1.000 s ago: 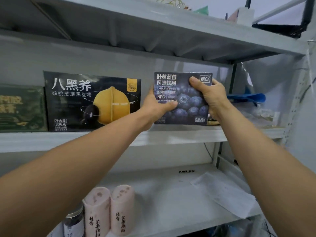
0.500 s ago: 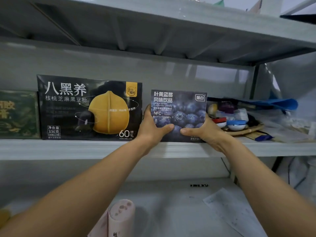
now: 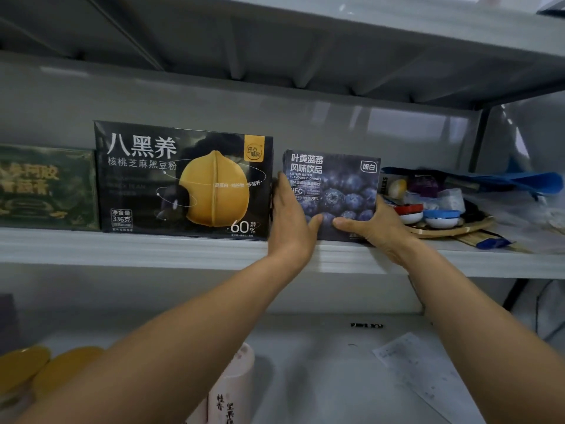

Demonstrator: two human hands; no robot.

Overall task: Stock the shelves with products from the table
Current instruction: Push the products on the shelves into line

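Note:
A dark blue box printed with blueberries [image 3: 339,185] stands upright on the middle grey shelf [image 3: 183,249], just right of a large black box with a yellow nut picture [image 3: 183,182]. My left hand [image 3: 290,221] grips the blue box's left edge, thumb across its lower front. My right hand [image 3: 373,228] holds its lower right corner, thumb also on the front. The two thumbs nearly meet.
A dark green box [image 3: 46,188] stands at the shelf's far left. Right of the blue box lies clutter: small red and blue lidded dishes [image 3: 428,215] on a woven tray, and blue plastic. The lower shelf holds pink canisters [image 3: 232,390], yellow lids [image 3: 46,368] and a paper sheet [image 3: 428,371].
Both hands lowered the blue box from mid-air onto the shelf next to the black box. My right hand slid from the box's top right corner down to its lower right.

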